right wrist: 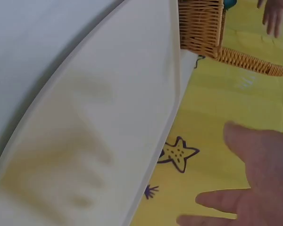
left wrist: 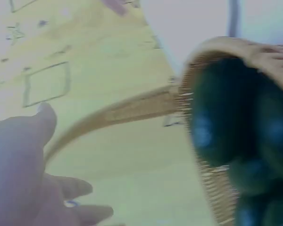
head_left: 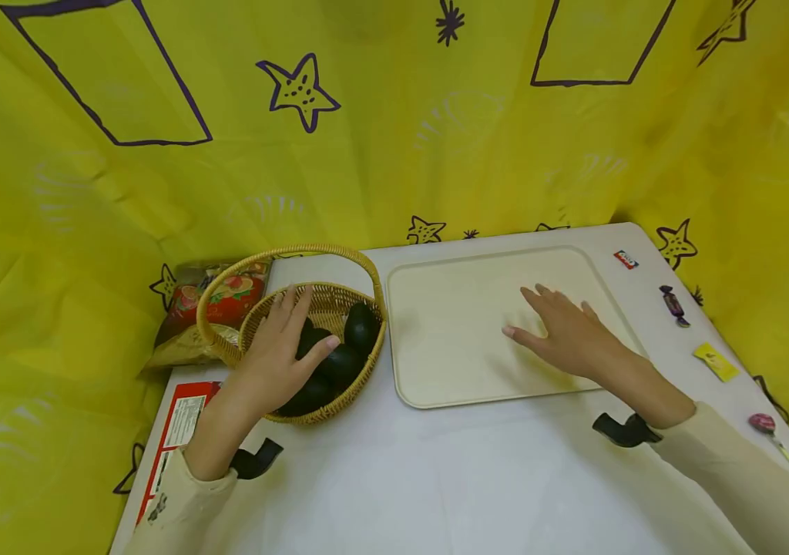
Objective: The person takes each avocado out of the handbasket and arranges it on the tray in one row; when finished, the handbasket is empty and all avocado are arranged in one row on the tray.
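Observation:
In the head view my left hand (head_left: pixel 272 358) hovers over a round wicker basket (head_left: pixel 325 416) with a tall arched handle. Inside the basket lie several dark green, smooth, rounded fruits (head_left: pixel 362 327) that look like avocados. The left fingers are spread and hold nothing; the left wrist view shows the fruits (left wrist: pixel 221 113) beside the hand (left wrist: pixel 28 174). My right hand (head_left: pixel 568 335) is held above a cream rectangular tray (head_left: pixel 450 324), fingers apart, nothing in them. Its shadow falls on the tray (right wrist: pixel 132 94) in the right wrist view.
Left of the basket are a red and gold snack bag (head_left: pixel 228 301) and a red and white box (head_left: pixel 182 420). Along the table's right edge lie small wrapped sweets (head_left: pixel 674 305), a yellow packet (head_left: pixel 716 361) and a lollipop (head_left: pixel 762 423). Yellow patterned cloth (head_left: pixel 381 169) hangs behind.

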Demonstrator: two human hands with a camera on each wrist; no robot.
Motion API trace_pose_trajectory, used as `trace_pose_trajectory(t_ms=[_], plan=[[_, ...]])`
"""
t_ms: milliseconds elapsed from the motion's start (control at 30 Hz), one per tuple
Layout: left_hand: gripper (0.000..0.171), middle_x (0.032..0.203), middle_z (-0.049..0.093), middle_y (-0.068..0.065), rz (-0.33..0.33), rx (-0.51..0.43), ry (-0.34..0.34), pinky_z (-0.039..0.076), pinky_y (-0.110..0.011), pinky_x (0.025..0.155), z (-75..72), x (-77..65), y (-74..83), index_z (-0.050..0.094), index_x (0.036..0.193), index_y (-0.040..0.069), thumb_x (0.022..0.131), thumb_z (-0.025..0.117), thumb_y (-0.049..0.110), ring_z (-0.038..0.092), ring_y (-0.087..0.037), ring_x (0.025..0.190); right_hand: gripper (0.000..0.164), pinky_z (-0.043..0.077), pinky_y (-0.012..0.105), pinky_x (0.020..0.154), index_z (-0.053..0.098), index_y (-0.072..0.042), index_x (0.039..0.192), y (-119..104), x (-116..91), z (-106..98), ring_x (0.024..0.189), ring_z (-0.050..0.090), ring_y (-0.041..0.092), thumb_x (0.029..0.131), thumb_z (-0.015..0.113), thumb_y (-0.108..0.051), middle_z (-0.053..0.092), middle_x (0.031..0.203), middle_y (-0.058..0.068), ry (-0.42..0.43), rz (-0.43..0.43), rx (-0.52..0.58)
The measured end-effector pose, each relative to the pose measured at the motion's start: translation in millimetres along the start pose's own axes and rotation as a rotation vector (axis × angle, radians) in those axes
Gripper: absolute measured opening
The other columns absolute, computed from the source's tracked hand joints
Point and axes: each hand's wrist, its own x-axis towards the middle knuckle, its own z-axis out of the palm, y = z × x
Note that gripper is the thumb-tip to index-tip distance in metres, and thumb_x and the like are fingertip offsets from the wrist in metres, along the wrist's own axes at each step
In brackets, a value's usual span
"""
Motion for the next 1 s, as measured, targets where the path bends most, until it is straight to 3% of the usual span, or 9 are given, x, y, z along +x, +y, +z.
trace_pose_trajectory(t_ms=[133, 233, 333, 433, 567, 733, 867, 933, 1000], plan=[[0.08, 0.177, 0.014, -0.003, 0.092, -0.091, 0.084, 0.022, -0.067, 0.127, -24.2, -14.2, 13.7, 0.011, 0.171, 0.027, 0.108, 0.053, 0.055, 0.017, -0.034, 0.162, 0.07, 0.034, 0.067, 0.12, 0.042, 0.0, 0.159, -8.9, 5.5, 1.0, 0.146, 0.043, 0.048, 0.108, 0.058, -0.046, 0.047, 0.158, 0.027, 0.062, -0.083, 0.077], [0.072, 0.172, 0.03, 0.0, 0.186, -0.17, 0.171, 0.031, -0.062, 0.125, -41.7, -24.4, 19.2, 0.02, 0.169, 0.033, 0.109, 0.06, 0.038, 0.032, -0.031, 0.157, 0.059, 0.042, 0.064, 0.115, 0.051, -0.002, 0.153, -17.5, 10.1, 3.4, 0.138, 0.054, 0.045, 0.109, 0.06, -0.039, 0.056, 0.151, 0.023, 0.098, -0.133, 0.113], [0.07, 0.166, 0.042, -0.001, 0.27, -0.223, 0.3, 0.037, -0.041, 0.125, -56.6, -30.5, 17.9, 0.031, 0.166, 0.032, 0.107, 0.065, 0.019, 0.045, -0.028, 0.149, 0.05, 0.049, 0.06, 0.11, 0.058, -0.003, 0.147, -28.5, 14.3, 7.6, 0.128, 0.062, 0.04, 0.108, 0.063, -0.034, 0.063, 0.145, 0.018, 0.122, -0.186, 0.142], [0.064, 0.16, 0.05, -0.002, 0.288, -0.235, 0.446, 0.034, -0.021, 0.122, -69.2, -33.3, 11.6, 0.042, 0.162, 0.026, 0.105, 0.066, 0.011, 0.049, -0.025, 0.144, 0.045, 0.053, 0.056, 0.106, 0.062, -0.005, 0.143, -41.5, 17.8, 14.1, 0.121, 0.066, 0.035, 0.107, 0.065, -0.031, 0.067, 0.138, 0.014, 0.133, -0.251, 0.16], [0.054, 0.157, 0.051, -0.005, 0.213, -0.262, 0.57, 0.03, -0.019, 0.121, -80.6, -34.5, -3.6, 0.051, 0.157, 0.021, 0.106, 0.064, 0.011, 0.045, -0.026, 0.146, 0.042, 0.055, 0.052, 0.104, 0.065, -0.006, 0.141, -59.5, 21.9, 24.4, 0.117, 0.068, 0.03, 0.105, 0.068, -0.028, 0.07, 0.132, 0.01, 0.134, -0.347, 0.168], [0.048, 0.155, 0.051, -0.011, -0.013, -0.282, 0.59, 0.036, -0.017, 0.113, -83.6, -34.9, -27.1, 0.05, 0.157, 0.019, 0.11, 0.057, 0.025, 0.046, -0.031, 0.142, 0.041, 0.056, 0.049, 0.104, 0.065, -0.007, 0.141, -78.5, 26.9, 34.8, 0.119, 0.067, 0.028, 0.105, 0.068, -0.028, 0.071, 0.132, 0.008, 0.108, -0.404, 0.182], [0.053, 0.15, 0.051, -0.016, -0.178, -0.303, 0.537, 0.044, -0.039, 0.12, -83.0, -36.1, -40.2, 0.047, 0.157, 0.011, 0.112, 0.052, 0.037, 0.049, -0.035, 0.137, 0.041, 0.055, 0.048, 0.106, 0.065, -0.007, 0.141, -92.5, 30.2, 40.6, 0.121, 0.067, 0.027, 0.106, 0.067, -0.029, 0.071, 0.131, 0.006, 0.083, -0.428, 0.191], [0.055, 0.147, 0.052, -0.019, -0.219, -0.313, 0.511, 0.042, -0.055, 0.119, -82.4, -35.5, -46.6, 0.048, 0.154, 0.005, 0.112, 0.05, 0.041, 0.049, -0.037, 0.137, 0.041, 0.055, 0.047, 0.106, 0.065, -0.008, 0.141, -99.4, 31.6, 42.9, 0.121, 0.067, 0.026, 0.106, 0.066, -0.029, 0.071, 0.132, 0.006, 0.075, -0.443, 0.194], [0.057, 0.144, 0.054, -0.022, -0.245, -0.312, 0.485, 0.041, -0.063, 0.116, -81.6, -34.6, -52.5, 0.049, 0.149, 0.0, 0.112, 0.048, 0.043, 0.049, -0.04, 0.136, 0.04, 0.055, 0.046, 0.106, 0.065, -0.007, 0.141, -106.6, 32.5, 44.6, 0.121, 0.067, 0.026, 0.106, 0.065, -0.029, 0.07, 0.132, 0.007, 0.07, -0.459, 0.194]])
